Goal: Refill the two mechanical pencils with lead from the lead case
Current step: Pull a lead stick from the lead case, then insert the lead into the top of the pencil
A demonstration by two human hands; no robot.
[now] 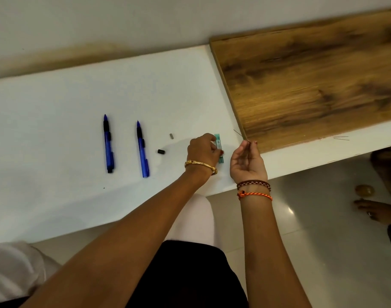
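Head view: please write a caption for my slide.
Right hand pinches a lead; left hand holds the lead case.

Blue pencils [108, 144], black grips; teal lead case [219, 141]; white table [57, 107]; brown wood-grain board [312, 85].

2 pencils [108, 144] left of lead case [219, 143] — wooden board [312, 85] right

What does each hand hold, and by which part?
Right hand pinches a thin lead by its near end. Left hand grips the lead case at its middle.
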